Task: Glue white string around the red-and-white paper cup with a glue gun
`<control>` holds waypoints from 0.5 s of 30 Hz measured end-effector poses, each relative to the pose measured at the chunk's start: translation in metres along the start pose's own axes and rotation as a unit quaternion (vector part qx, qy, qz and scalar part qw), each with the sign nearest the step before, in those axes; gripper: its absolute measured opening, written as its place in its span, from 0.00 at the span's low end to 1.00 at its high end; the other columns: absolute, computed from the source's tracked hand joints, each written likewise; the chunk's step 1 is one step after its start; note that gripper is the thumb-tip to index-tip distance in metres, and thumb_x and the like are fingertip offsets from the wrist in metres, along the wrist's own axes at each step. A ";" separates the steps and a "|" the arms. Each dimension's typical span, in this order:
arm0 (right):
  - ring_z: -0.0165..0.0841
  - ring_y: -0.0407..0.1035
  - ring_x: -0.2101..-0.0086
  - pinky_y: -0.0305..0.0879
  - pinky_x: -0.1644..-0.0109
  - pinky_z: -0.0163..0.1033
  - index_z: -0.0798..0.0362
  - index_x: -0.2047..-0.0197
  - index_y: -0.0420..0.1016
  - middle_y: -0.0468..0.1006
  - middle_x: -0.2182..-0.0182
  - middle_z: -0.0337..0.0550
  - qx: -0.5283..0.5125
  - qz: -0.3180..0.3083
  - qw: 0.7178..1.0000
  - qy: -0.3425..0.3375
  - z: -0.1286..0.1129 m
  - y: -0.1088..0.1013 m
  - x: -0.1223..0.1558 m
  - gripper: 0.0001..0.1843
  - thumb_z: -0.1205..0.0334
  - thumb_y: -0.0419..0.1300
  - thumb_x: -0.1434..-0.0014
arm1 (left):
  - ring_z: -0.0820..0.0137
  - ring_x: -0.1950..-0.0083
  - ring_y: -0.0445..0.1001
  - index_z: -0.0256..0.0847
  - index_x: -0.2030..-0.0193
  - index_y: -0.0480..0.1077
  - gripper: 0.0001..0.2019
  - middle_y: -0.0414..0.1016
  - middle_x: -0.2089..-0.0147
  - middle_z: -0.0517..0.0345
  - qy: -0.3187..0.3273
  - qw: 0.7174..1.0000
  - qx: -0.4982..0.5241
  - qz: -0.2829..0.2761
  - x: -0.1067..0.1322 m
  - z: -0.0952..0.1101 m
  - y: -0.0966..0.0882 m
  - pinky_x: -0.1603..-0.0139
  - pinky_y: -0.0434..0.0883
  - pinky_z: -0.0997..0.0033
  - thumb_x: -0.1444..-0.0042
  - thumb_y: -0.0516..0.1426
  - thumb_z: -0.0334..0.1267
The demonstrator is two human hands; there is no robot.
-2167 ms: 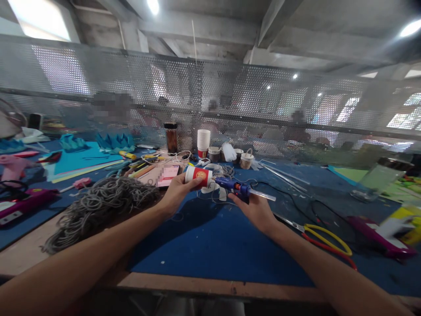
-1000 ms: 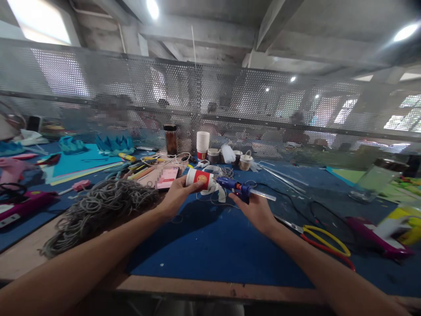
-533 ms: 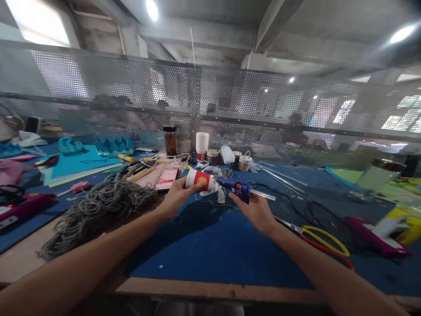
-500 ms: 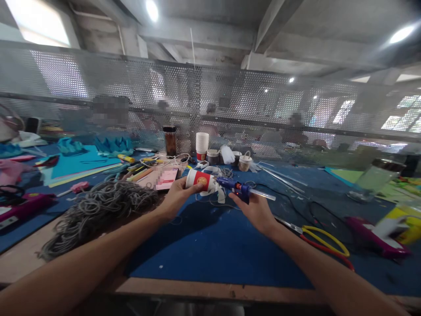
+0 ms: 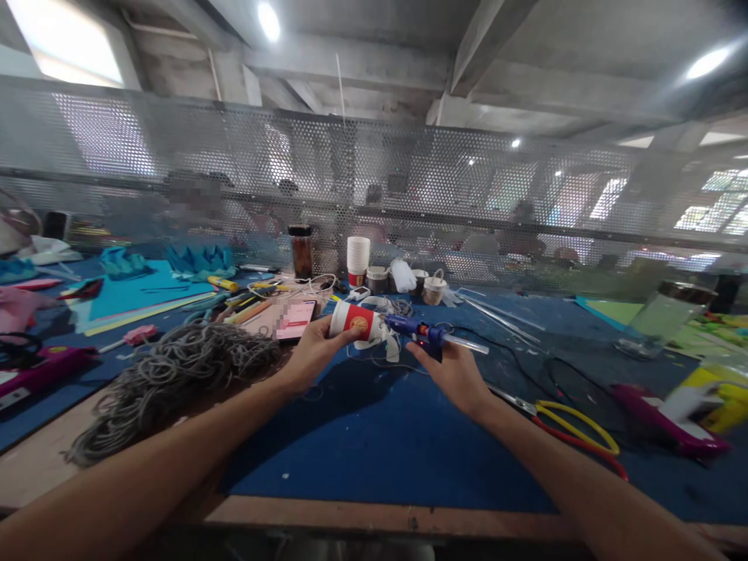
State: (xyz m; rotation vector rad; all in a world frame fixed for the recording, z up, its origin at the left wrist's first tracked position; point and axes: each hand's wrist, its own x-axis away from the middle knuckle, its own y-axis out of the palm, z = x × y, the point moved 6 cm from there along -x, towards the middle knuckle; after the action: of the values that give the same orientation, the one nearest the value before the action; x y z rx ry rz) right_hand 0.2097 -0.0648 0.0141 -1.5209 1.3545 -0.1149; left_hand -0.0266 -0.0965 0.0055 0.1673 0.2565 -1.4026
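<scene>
The left hand (image 5: pixel 312 349) pinches 1 sideways paper cup (image 5: pixel 354 319); the right hand (image 5: pixel 459 372) clasps 1 glue gun (image 5: pixel 429 334), pointed cupward.

left hand (image 5: pixel 311 352), right hand (image 5: pixel 460 375) both curled

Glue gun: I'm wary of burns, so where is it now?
In the head view, the glue gun is right of centre, held in the right hand, pointing at the paper cup in the left hand.
</scene>
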 end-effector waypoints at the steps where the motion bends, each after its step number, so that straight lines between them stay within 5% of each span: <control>1: 0.44 0.77 0.62 0.69 0.58 0.43 0.52 0.53 0.78 0.83 0.63 0.48 -0.002 0.000 1.000 0.001 0.000 0.000 0.000 0.23 0.43 0.55 0.35 | 0.64 0.59 0.79 0.37 0.56 0.78 0.18 0.83 0.59 0.51 -0.005 1.000 -0.001 0.000 0.000 0.000 0.000 0.56 0.73 0.66 0.49 0.67 0.47; 15: 0.43 0.77 0.65 0.69 0.61 0.43 0.52 0.52 0.79 0.82 0.67 0.48 0.018 0.012 1.000 -0.007 -0.001 -0.002 0.000 0.23 0.43 0.55 0.36 | 0.64 0.58 0.79 0.37 0.57 0.79 0.17 0.83 0.59 0.53 0.007 1.000 0.001 0.009 -0.001 0.000 -0.003 0.54 0.73 0.65 0.50 0.67 0.47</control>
State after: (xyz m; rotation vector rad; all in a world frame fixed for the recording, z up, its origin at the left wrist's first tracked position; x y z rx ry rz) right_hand 0.2100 -0.0657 0.0161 -1.4724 1.3518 -0.1125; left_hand -0.0295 -0.0961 0.0053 0.1810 0.2639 -1.3841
